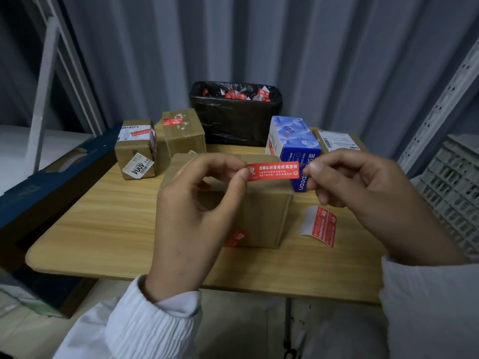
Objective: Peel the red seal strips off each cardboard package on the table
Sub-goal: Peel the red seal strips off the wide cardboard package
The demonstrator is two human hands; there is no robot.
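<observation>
Far out to the left of the left hand, a dark blue board (51,182) leans along the edge of the wooden table (103,229). Beyond the left hand and to its left stands a small cardboard box (134,151) covered in labels, with a red strip across its top. Touching it is a second box (184,133), which has a red seal strip (173,122) on its lid.

The left hand (197,211) is raised in front of a larger cardboard box (259,211). Its thumb and forefinger pinch the left end of a loose red strip (272,171), and its other fingers are curled. The strip is stretched level between the two hands, above that box and clear of it. Low on the box front, just right of the left hand, is a red scrap (237,238).

Farther back, between the hands, a bin with a black bag (236,120) holds a heap of red strips (233,94).

Just behind the right hand's fingertips is a blue tissue box (293,141). The right hand (363,193) pinches the strip's right end between its thumb and fingers. Below that hand, a white sheet with red stickers (321,225) lies curled on the table. Behind the hand lies a package with a white label (337,141), and to its right is a grey crate (451,193).
</observation>
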